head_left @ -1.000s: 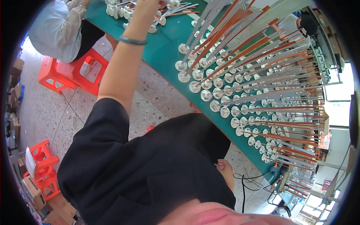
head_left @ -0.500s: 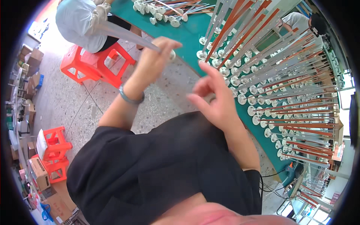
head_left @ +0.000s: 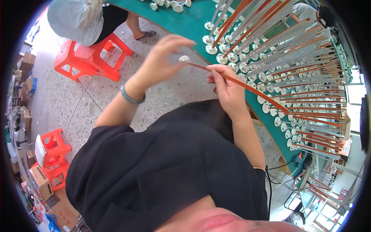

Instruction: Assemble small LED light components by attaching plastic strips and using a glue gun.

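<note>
My right hand [head_left: 228, 88] pinches a long, thin brown strip [head_left: 253, 89] partway along its length. The strip slants from the lower right up to the left, where a white round end piece [head_left: 184, 59] hangs over the floor gap. My left hand [head_left: 160, 62], a little blurred, curves beside that end with fingers and thumb apart; it grips nothing visible. Along the green table [head_left: 197, 40] to the right lie rows of similar strips [head_left: 309, 94], some brown and some grey with dots, their white round ends toward me.
A person in a light top sits on a red plastic stool [head_left: 94, 58] at the upper left. More red stools [head_left: 52, 149] and cardboard boxes [head_left: 40, 179] stand at the left. Black cables [head_left: 270, 178] hang by the table's near right end. Another person is across the table.
The grey strip seen at my left hand is out of that hand, which has opened. My right hand, empty before, has closed on a brown strip. The view has shifted slightly.
</note>
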A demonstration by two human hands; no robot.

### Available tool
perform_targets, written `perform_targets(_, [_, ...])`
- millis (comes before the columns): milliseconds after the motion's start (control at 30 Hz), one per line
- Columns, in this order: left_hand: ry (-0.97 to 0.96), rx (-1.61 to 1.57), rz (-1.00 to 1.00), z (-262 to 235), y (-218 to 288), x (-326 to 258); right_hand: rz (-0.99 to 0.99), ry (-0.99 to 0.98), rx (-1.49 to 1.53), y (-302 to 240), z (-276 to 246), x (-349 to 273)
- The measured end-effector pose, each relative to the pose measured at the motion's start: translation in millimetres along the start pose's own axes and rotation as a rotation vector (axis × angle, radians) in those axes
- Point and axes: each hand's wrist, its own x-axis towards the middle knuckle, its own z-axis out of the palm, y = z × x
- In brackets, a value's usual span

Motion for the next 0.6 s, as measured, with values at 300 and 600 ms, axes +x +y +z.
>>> perform_targets(300, [-0.110, -0.509, -0.717, -13.1, -88.8, -43.6, -0.115, -0.104, 0.013, -4.3, -19.6, -19.1])
perform_targets(600, [-0.530, -0.708, -0.185, 25.1, -59.2, -14.3, -0.086, -0.144, -0.022, -1.0, -20.6, -21.5])
